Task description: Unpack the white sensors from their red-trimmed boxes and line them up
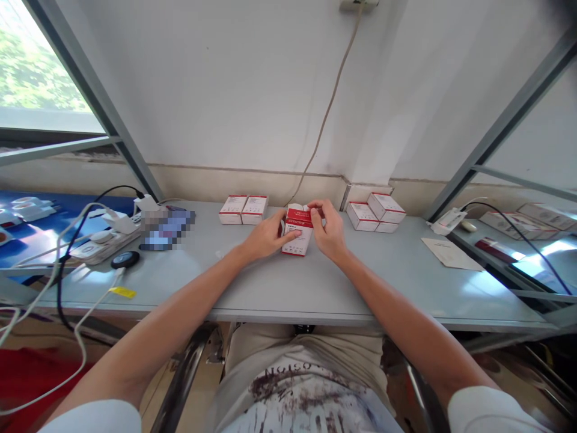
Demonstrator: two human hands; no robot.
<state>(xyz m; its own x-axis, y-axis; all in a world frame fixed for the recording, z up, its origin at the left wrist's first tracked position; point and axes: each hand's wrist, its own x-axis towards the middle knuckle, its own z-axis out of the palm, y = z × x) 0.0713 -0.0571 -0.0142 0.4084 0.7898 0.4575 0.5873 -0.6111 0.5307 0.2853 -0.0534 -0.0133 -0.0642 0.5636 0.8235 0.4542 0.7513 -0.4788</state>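
Note:
A small red-and-white carton stands upright on the grey table in front of me, its printed side facing me. My left hand grips it from the left, the thumb lying across its front. At its upper right edge is my right hand, with thumb and bent fingers closed on the top edge. Pale flaps seem to stick up at the carton's top, partly hidden by my fingers. Whatever is inside the carton cannot be seen.
Two similar cartons sit behind to the left, several more to the right, some stacked. Leftward lie a phone, a power strip, a black round device and cables. A beige paper and white plug lie right.

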